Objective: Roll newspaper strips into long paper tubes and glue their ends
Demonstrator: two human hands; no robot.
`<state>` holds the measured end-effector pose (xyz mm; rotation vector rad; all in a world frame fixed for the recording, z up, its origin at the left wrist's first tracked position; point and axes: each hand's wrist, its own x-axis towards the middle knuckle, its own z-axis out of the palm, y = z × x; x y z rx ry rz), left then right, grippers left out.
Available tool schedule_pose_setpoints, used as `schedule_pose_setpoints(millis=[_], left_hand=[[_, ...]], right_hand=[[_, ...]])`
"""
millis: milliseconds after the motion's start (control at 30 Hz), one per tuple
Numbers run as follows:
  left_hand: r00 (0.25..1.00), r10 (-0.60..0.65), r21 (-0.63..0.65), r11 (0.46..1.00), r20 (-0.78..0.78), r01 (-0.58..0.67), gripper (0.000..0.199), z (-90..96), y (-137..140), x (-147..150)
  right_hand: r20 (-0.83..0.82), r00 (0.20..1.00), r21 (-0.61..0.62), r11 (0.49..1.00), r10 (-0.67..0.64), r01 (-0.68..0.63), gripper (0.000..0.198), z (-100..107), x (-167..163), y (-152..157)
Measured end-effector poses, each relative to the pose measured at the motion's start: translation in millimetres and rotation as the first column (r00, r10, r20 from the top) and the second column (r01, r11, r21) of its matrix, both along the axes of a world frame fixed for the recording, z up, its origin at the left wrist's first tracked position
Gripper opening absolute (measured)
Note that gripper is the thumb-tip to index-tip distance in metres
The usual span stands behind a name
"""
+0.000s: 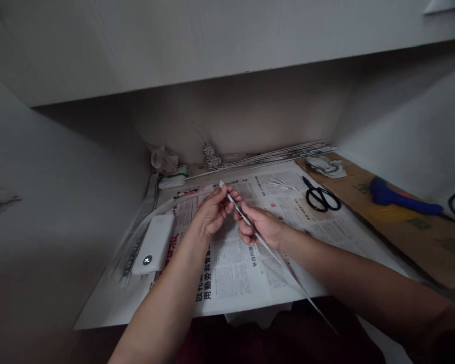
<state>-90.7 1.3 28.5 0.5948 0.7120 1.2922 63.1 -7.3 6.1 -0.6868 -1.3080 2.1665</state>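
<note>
Thin white strip [265, 244]: held aslant above newspaper [233, 273]

Held near mid-view, over the desk [109, 308], in the left hand [213, 210] and the right hand [260, 226]. Runs along its long axis from upper left to lower right, far to near. Points its blunt far tip away from the wearer and slightly left. Narrows toward the near end, passing beyond the front edge of the desk over dark clothing [288, 336]. Looks nearly straight throughout. Cannot tell whether single or overlapped by a second length below the right hand.

Pinched close to the far tip by the left hand, with thumb and fingers closed. Gripped farther down by the right hand, with thumb pressed and fingers curled in. Leaves little space between the hands.

Noted to the left: white power bank [156, 240] with a lit round display [147, 260]. To the right: black scissors [321, 198], blades aimed away and left, just beside short white pieces [282, 184]. At the back: bundle of thin sticks [280, 156], lying crosswise. At far right: blue corded tool [402, 199] on cardboard [413, 242].
</note>
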Motion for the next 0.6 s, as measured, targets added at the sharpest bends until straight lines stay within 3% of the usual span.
schedule_pose_setpoints(millis=[67, 167, 233, 267, 300, 333, 367, 467, 533, 600], left_hand=[[0.998, 0.039, -0.008, 0.999, -0.042, -0.039, 0.011, -1.4, 1.8, -0.2], [0.993, 0.06, -0.013, 0.998, -0.099, -0.062, 0.009, -2.7, 2.7, 1.0], [0.991, 0.059, -0.01, 0.998, -0.12, -0.061, 0.009, -2.7, 2.3, 2.2], [0.991, 0.057, -0.011, 0.998, -0.123, -0.059, 0.009, -2.5, 2.0, 2.7], [0.991, 0.056, -0.014, 0.998, -0.12, -0.058, 0.009, -2.2, 1.8, 3.0], [0.992, 0.055, -0.021, 0.998, -0.112, -0.057, 0.009, -1.7, 1.6, 3.1], [0.994, 0.052, -0.031, 0.998, -0.1, -0.055, 0.009, -1.1, 1.5, 3.0], [0.998, 0.038, -0.062, 0.997, -0.054, -0.041, 0.01, 1.2, 1.5, 2.1], [0.999, 0.028, -0.079, 0.996, -0.029, -0.03, 0.011, 2.7, 1.5, 1.4], [1.0, 0.02, -0.098, 0.995, -0.008, -0.021, 0.013, 4.0, 1.4, 1.0]], right_hand=[[0.175, 0.968, 0.305, 0.945, -0.179, 0.12, 0.039, -0.5, -0.2, 1.0], [0.289, 0.863, 0.692, 0.713, -0.415, 0.112, 0.031, 2.0, 1.8, -0.8], [0.296, 0.816, 0.813, 0.58, -0.496, 0.057, 0.028, 4.7, 3.4, -3.6], [0.293, 0.807, 0.84, 0.541, -0.514, 0.039, 0.027, 5.8, 3.8, -4.9], [0.291, 0.809, 0.844, 0.535, -0.511, 0.034, 0.027, 6.5, 3.9, -5.9], [0.297, 0.824, 0.821, 0.57, -0.482, 0.037, 0.027, 6.7, 3.7, -6.6], [0.304, 0.85, 0.767, 0.64, -0.43, 0.05, 0.029, 6.5, 3.1, -6.9], [0.253, 0.944, 0.457, 0.886, -0.213, 0.078, 0.034, 4.2, 0.8, -6.2], [0.134, 0.987, 0.234, 0.97, -0.094, 0.061, 0.034, 3.1, 0.0, -5.3], [-0.018, 1.0, 0.035, 0.999, 0.011, -0.01, 0.031, 2.8, 0.2, -4.4]])
